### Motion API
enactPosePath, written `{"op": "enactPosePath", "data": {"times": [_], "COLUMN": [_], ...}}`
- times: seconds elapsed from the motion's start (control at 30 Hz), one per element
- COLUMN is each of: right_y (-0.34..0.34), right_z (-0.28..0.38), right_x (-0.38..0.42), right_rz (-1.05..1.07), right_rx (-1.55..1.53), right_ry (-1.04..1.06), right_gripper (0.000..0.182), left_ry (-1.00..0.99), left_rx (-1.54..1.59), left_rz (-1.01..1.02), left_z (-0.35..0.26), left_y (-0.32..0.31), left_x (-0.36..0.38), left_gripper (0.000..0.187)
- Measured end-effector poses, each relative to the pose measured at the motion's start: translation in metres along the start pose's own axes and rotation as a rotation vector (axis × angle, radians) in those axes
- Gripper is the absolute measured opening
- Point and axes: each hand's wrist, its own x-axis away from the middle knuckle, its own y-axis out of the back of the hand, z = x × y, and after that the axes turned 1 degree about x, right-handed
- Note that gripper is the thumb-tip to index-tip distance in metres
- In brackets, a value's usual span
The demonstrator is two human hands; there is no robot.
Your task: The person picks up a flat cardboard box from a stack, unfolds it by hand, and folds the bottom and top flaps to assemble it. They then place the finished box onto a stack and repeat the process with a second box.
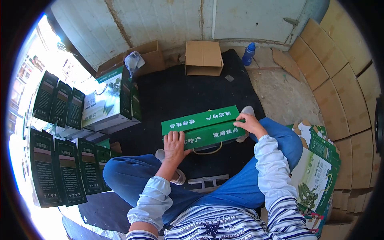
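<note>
Head view: one green box (205, 135), gripped by left hand (173, 147), edge pinched by right hand (251, 124); one blue bottle (248, 55).

Box between the knees (208, 137): green printed card, smooth, slight sheen
Cord handle (218, 149): pale, ropelike
Floor mat (168, 92): black, matt, cloth-like
Bottle (249, 55): blue plastic, translucent, glossy
Open carton (203, 54): brown corrugated cardboard, matt
Trousers (240, 180): blue cloth, softly creased
Bare floor (280, 94): rough, dusty, matt
</note>
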Motion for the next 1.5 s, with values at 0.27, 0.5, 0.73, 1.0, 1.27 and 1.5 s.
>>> {"op": "enactPosePath", "data": {"times": [0.27, 0.5, 0.73, 1.0, 1.27, 1.5], "right_y": [-0.005, -0.006, -0.013, -0.012, -0.013, -0.013], "right_z": [0.021, 0.02, 0.017, 0.012, 0.005, -0.026], "right_x": [0.005, 0.005, -0.002, -0.006, -0.007, -0.006], "right_rz": [-0.125, -0.149, -0.17, -0.155, -0.132, -0.152], "right_rx": [0.22, 0.28, 0.286, 0.233, 0.197, -0.203], "right_ry": [-0.027, -0.03, -0.048, -0.101, -0.141, -0.434], "right_gripper": [0.03, 0.033, 0.038, 0.045, 0.049, 0.039], "left_ry": [0.044, 0.013, 0.032, -0.019, -0.02, 0.342], "left_rx": [-0.072, -0.063, -0.099, -0.134, -0.138, 0.008], "left_rz": [0.022, -0.058, 0.055, 0.044, 0.086, 0.137], "left_z": [-0.006, -0.003, -0.002, 0.0, -0.001, 0.037], "left_y": [-0.008, -0.023, -0.023, -0.021, -0.015, 0.003], "left_x": [0.001, 0.009, -0.001, -0.005, -0.005, 0.018], "left_gripper": [0.085, 0.095, 0.091, 0.089, 0.09, 0.098]}}
